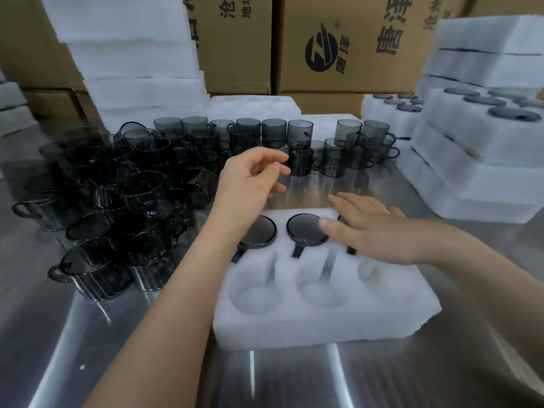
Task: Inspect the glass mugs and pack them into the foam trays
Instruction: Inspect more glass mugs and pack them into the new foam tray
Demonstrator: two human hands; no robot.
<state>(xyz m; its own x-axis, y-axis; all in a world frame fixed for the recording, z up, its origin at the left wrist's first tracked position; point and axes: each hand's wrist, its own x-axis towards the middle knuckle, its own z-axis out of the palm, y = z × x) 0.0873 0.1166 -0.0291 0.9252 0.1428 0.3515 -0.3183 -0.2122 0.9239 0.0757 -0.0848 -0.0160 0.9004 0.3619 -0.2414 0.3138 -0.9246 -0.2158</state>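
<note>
Three pockets of the foam tray (pixel 294 328) are empty, and the nearest mug (pixel 300 163) stands just beyond our open left hand (pixel 250 184), while our right hand (pixel 374 228) lies flat on this foam tray.

packing warehouse: stacked cartons (pixel 338 45), foam trays (pixel 477 160).

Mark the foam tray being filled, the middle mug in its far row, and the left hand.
foam tray (pixel 323 329): head view, bare front wall.
middle mug (pixel 304 229): head view, dark round top.
left hand (pixel 245 184): head view, back of hand.

mugs (pixel 123 201) left of foam tray (pixel 323 322); boxes (pixel 338 45) behind.
</note>
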